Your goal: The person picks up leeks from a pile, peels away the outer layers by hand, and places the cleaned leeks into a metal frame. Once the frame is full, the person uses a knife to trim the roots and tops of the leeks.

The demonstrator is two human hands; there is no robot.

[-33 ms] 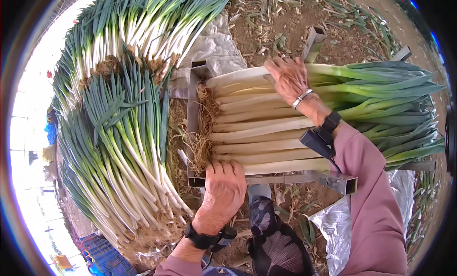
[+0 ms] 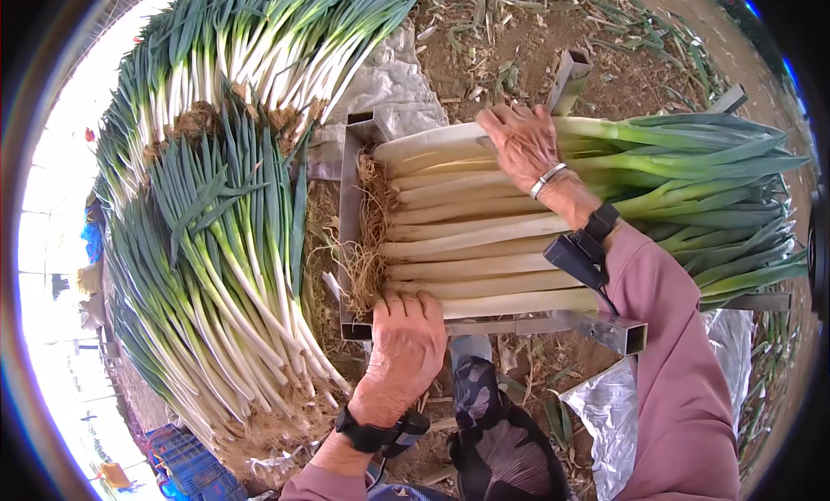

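Observation:
A row of long green onions (image 2: pixel 471 242) lies side by side in a metal frame (image 2: pixel 350 198), tangled roots against its left end plate and green leaves fanning out to the right. My left hand (image 2: pixel 405 341) curls over the nearest white stalk close to the roots, at the frame's near-left corner. Farther off, my right hand (image 2: pixel 523 146) is bent over the far edge of the row, its fingers closed on the outermost stalks. Part of the row is hidden under the right forearm. The undersides of both hands' fingers cannot be seen.
Big piles of loose green onions (image 2: pixel 233 259) with soiled roots cover the ground to the left. Metal posts (image 2: pixel 571 77) rise from the frame's far side. A blue crate (image 2: pixel 194 462) stands at lower left, and a silvery sheet (image 2: pixel 605 414) lies below the frame. My foot is close by.

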